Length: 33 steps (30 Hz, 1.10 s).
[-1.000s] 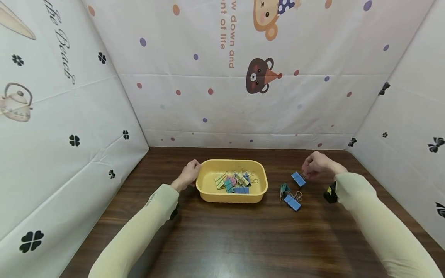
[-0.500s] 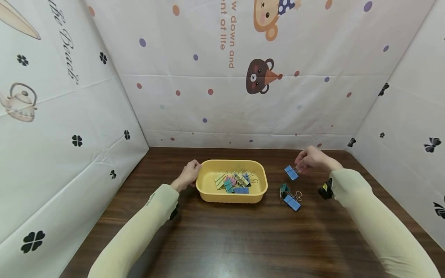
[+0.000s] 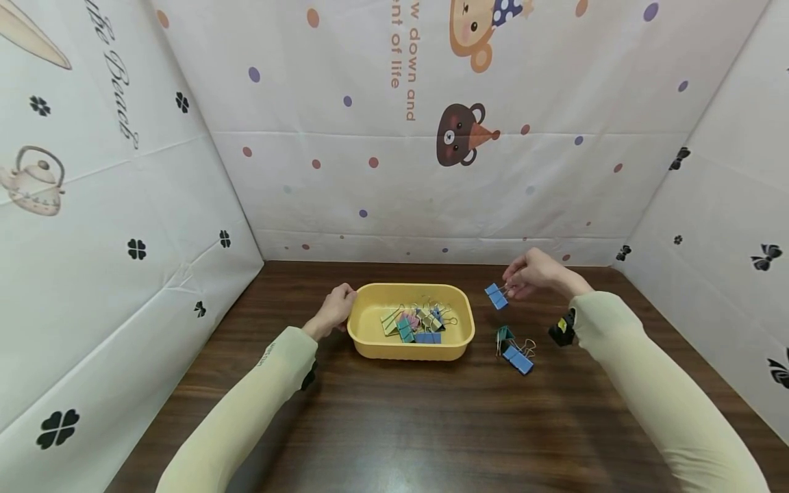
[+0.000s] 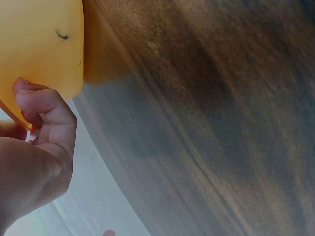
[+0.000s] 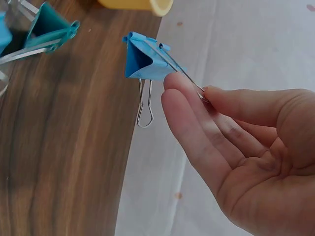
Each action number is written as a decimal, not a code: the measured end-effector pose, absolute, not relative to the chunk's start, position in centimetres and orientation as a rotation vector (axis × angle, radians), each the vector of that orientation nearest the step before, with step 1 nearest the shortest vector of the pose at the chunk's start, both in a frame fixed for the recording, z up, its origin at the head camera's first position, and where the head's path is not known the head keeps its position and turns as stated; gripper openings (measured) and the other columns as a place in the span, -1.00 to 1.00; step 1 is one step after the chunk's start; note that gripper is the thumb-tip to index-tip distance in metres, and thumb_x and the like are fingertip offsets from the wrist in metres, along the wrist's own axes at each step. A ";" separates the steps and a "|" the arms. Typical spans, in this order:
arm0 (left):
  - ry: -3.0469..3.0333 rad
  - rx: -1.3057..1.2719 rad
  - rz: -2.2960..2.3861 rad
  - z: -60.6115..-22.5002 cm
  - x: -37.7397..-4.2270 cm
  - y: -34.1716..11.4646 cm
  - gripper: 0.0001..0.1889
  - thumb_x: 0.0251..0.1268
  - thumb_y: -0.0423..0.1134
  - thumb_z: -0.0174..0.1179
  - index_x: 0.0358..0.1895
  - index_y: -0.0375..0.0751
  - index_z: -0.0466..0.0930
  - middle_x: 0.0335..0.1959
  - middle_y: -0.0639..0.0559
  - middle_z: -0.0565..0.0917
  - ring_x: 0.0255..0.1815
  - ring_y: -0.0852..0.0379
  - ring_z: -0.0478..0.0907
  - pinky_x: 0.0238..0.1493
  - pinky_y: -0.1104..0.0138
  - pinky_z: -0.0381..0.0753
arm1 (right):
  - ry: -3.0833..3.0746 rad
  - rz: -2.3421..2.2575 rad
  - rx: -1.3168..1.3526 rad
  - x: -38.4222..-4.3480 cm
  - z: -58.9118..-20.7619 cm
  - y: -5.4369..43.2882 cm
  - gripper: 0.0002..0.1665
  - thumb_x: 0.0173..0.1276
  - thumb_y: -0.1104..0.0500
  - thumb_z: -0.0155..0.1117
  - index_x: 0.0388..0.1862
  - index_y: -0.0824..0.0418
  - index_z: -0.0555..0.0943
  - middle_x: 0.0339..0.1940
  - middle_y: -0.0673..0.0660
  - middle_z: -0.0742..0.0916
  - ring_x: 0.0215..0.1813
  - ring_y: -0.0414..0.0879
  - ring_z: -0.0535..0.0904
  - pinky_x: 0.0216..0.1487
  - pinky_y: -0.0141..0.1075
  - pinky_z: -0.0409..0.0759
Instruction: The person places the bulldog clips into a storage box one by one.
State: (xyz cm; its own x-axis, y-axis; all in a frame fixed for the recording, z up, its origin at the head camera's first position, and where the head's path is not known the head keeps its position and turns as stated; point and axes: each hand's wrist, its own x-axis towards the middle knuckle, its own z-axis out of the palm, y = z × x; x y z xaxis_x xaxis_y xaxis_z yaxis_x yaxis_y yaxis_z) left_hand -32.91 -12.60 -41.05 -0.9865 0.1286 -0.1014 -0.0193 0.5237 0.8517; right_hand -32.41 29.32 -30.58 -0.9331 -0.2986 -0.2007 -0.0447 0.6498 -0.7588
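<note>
My right hand (image 3: pixel 531 272) pinches a blue binder clip (image 3: pixel 496 296) by one wire handle, above the table to the right of the yellow basket (image 3: pixel 410 352). In the right wrist view, thumb and fingers hold that handle while the clip's other handle hangs down below its blue body (image 5: pixel 152 61). At the basket's left end my left hand (image 3: pixel 335 306) grips the rim; the left wrist view has its curled fingers (image 4: pixel 42 101) against the yellow wall. Several binder clips (image 3: pixel 405 330), in blue, green, yellow and pink, lie heaped inside the basket.
A green binder clip (image 3: pixel 504 335) and another blue binder clip (image 3: pixel 518 359) lie close together on the dark wooden table (image 3: pixel 394 424), right of the basket. Printed white cloth walls (image 3: pixel 345 198) enclose the table at the back and both sides.
My right hand has carried the blue binder clip up and leftward, nearer the basket. The left hand, the basket and the clips on the table have stayed put.
</note>
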 end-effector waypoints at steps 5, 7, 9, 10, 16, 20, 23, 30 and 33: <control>2.603 0.095 1.464 -41.0 -32.9 -12.6 -0.68 0.58 -0.17 -0.23 0.04 -0.36 0.39 -0.33 -0.28 0.54 -0.71 0.16 0.37 -0.72 0.37 0.46 | 2.531 -1.216 -0.299 -32.5 -30.1 27.7 -0.71 0.38 0.43 0.09 0.01 0.64 0.48 -0.21 0.46 0.71 -0.31 0.05 0.75 -0.17 -0.12 0.73; 2.597 0.095 1.470 -41.0 -32.9 -12.5 -0.69 0.58 -0.17 -0.22 0.04 -0.35 0.39 -0.35 -0.27 0.54 -0.71 0.16 0.37 -0.72 0.38 0.45 | 2.514 -1.238 -0.314 -32.5 -29.9 27.0 -0.71 0.38 0.44 0.09 0.01 0.63 0.48 -0.19 0.48 0.70 -0.30 0.05 0.74 -0.17 -0.14 0.73; 2.594 0.097 1.472 -41.0 -32.9 -12.5 -0.69 0.58 -0.17 -0.22 0.04 -0.35 0.39 -0.36 -0.26 0.53 -0.72 0.17 0.37 -0.73 0.38 0.45 | 2.498 -1.256 -0.331 -32.6 -29.8 26.3 -0.71 0.38 0.43 0.09 0.01 0.63 0.48 -0.18 0.49 0.70 -0.30 0.06 0.74 -0.17 -0.14 0.73; 2.593 0.098 1.474 -41.0 -32.9 -12.5 -0.69 0.58 -0.17 -0.22 0.04 -0.35 0.39 -0.37 -0.26 0.54 -0.72 0.17 0.37 -0.73 0.38 0.45 | 2.492 -1.262 -0.339 -32.6 -29.8 25.9 -0.71 0.39 0.43 0.08 0.01 0.62 0.48 -0.17 0.49 0.70 -0.29 0.07 0.75 -0.17 -0.14 0.73; 2.598 0.094 1.469 -41.1 -33.0 -12.5 -0.67 0.59 -0.16 -0.23 0.06 -0.37 0.38 -0.33 -0.32 0.55 -0.72 0.17 0.36 -0.70 0.35 0.47 | 2.463 -1.285 -0.365 -33.0 -29.5 23.7 -0.70 0.40 0.41 0.07 0.05 0.59 0.47 -0.09 0.51 0.67 -0.23 0.12 0.74 -0.12 -0.11 0.72; 2.602 0.102 1.469 -41.1 -32.9 -12.5 -0.66 0.59 -0.17 -0.24 0.08 -0.38 0.38 -0.30 -0.35 0.55 -0.72 0.17 0.37 -0.69 0.34 0.48 | 2.437 -1.309 -0.389 -33.2 -29.5 22.3 -0.68 0.40 0.41 0.08 0.07 0.60 0.47 -0.08 0.53 0.67 -0.21 0.13 0.74 -0.10 -0.10 0.71; 2.598 0.100 1.474 -41.1 -32.9 -12.5 -0.66 0.59 -0.17 -0.24 0.07 -0.38 0.38 -0.32 -0.33 0.55 -0.72 0.17 0.36 -0.69 0.35 0.47 | 2.446 -1.300 -0.410 -33.3 -29.6 21.2 -0.69 0.40 0.40 0.09 0.06 0.57 0.49 -0.10 0.50 0.69 -0.21 0.12 0.74 -0.10 -0.10 0.71; 2.595 0.099 1.481 -41.1 -33.1 -12.6 -0.68 0.59 -0.16 -0.23 0.05 -0.36 0.38 -0.35 -0.28 0.54 -0.72 0.16 0.37 -0.72 0.36 0.46 | 2.444 -1.315 -0.429 -33.6 -29.8 18.7 -0.72 0.39 0.38 0.12 0.01 0.53 0.53 -0.15 0.45 0.71 -0.26 0.07 0.75 -0.05 0.00 0.68; 2.592 0.102 1.483 -41.3 -33.2 -12.5 -0.67 0.59 -0.15 -0.23 0.06 -0.36 0.38 -0.35 -0.27 0.53 -0.71 0.16 0.37 -0.72 0.37 0.46 | 2.467 -1.293 -0.430 -33.7 -30.0 17.8 -0.73 0.39 0.37 0.13 0.00 0.51 0.55 -0.16 0.43 0.72 -0.26 0.08 0.75 -0.03 0.03 0.67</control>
State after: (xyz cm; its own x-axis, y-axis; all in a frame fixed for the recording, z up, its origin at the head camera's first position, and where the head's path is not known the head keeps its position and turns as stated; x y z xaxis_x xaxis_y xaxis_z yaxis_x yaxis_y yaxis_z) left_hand -33.20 -12.54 -41.26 -0.9860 0.1345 -0.0989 -0.0172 0.5077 0.8614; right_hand -33.68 17.81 -30.00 -0.9027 -0.4062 -0.1419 -0.1143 0.5444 -0.8310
